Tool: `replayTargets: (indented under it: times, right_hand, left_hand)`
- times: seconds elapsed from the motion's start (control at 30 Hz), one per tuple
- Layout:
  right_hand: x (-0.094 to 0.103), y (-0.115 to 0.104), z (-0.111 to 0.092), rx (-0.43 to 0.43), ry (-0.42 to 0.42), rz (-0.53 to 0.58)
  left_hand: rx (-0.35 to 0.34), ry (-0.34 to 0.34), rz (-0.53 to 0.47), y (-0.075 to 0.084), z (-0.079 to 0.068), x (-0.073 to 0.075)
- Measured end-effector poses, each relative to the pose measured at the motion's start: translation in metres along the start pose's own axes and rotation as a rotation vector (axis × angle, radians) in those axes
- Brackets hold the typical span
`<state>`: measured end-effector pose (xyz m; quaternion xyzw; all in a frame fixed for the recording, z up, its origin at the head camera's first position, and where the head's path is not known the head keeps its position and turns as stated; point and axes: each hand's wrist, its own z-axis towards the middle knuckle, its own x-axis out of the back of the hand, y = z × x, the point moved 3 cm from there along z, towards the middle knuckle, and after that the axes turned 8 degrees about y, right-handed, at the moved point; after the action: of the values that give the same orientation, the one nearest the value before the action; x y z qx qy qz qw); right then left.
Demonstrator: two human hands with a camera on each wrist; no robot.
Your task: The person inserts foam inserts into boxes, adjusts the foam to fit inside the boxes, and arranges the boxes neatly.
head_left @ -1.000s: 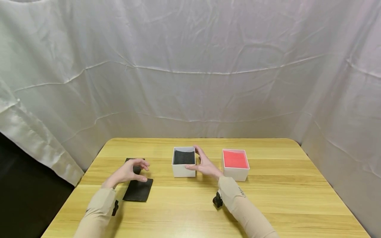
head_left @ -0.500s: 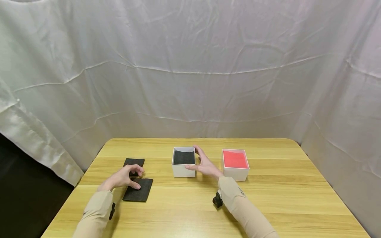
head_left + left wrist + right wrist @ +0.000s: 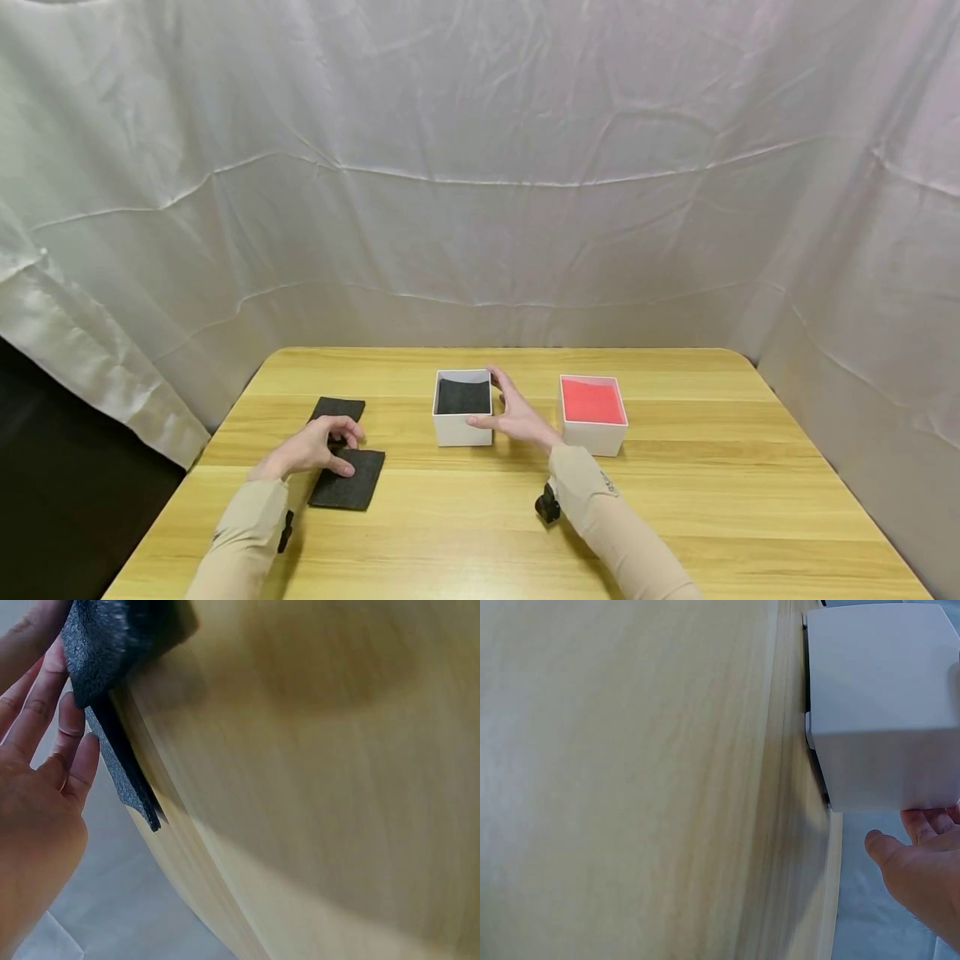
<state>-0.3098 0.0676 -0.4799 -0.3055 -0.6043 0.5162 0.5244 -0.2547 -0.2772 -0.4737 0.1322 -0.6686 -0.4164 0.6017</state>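
Two black foam sheets lie on the left of the table, a near foam sheet and a far foam sheet. My left hand bends over them and pinches the near sheet at its far edge, the thumb on top. In the left wrist view, the nearer foam stands tilted beside the fingers. An open white box, with a black foam piece inside, stands at centre. My right hand holds that box by its right side, thumb at the front and fingers towards the back.
A second white box, with a red foam piece in it, stands right of the right hand. Both boxes rest on the wooden table. Pale curtains hang behind and beside the table.
The left hand has lowered and moved slightly left onto the foam sheets, its thumb and fingers drawing closer together. The right hand and both boxes have stayed in place.
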Motion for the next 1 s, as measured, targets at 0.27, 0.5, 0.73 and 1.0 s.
replayTargets:
  times: [0.27,0.5,0.73,1.0]
  right_hand:
    - [0.000,0.001,0.001,0.010,0.002,0.003]
    - [0.000,0.001,0.000,0.006,0.000,0.001]
    - [0.000,0.001,0.001,0.013,0.000,0.004]
    - [0.000,0.000,0.001,0.022,0.008,0.011]
  left_hand:
    - [0.025,0.001,-0.123,0.001,0.001,0.002]
    - [0.049,0.021,-0.141,0.003,0.002,0.007]
    - [0.084,0.054,-0.150,0.006,0.002,0.011]
    - [0.098,0.127,-0.176,0.013,0.006,0.012]
